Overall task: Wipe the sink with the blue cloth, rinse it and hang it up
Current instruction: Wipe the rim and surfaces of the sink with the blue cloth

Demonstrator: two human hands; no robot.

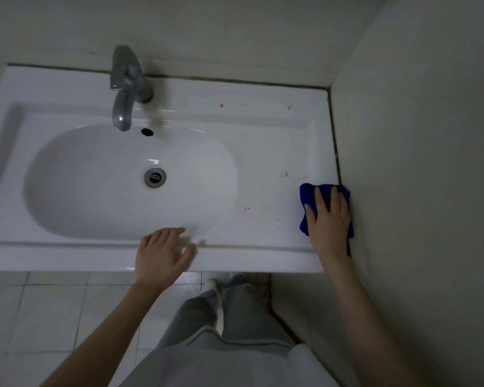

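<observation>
My left grip (pixel 162 252) is nearest me, fingers spread and relaxed with nothing in it, over the front rim of the glossy white ceramic sink (pixel 67 255). I cannot tell whether it touches the rim. To its right, my right grip (pixel 329 219) lies flat, straight fingers pressing down on the folded deep-blue cloth (pixel 308 195) rather than curling round it. The cloth sits at the right end of the sink's flat white worktop (pixel 274 152), tight against the pale wall (pixel 403 163) on that grip's outer side.

I judge this is the wiping step, and early in it. Small reddish smears (pixel 284 174) lie on the worktop just left of and beyond the cloth, with a few more flecks near the back edge. The next move calls for firm, flat pressure and a sweep leftward and away over those marks.

Beyond my left grip, the oval basin (pixel 67 177) shows only its round metal drain (pixel 154 177) and a small dark overflow hole (pixel 147 132). Farthest off, the grey metal tap (pixel 126 88) stands over the basin's back edge with no water running, ready for the rinse.
</observation>
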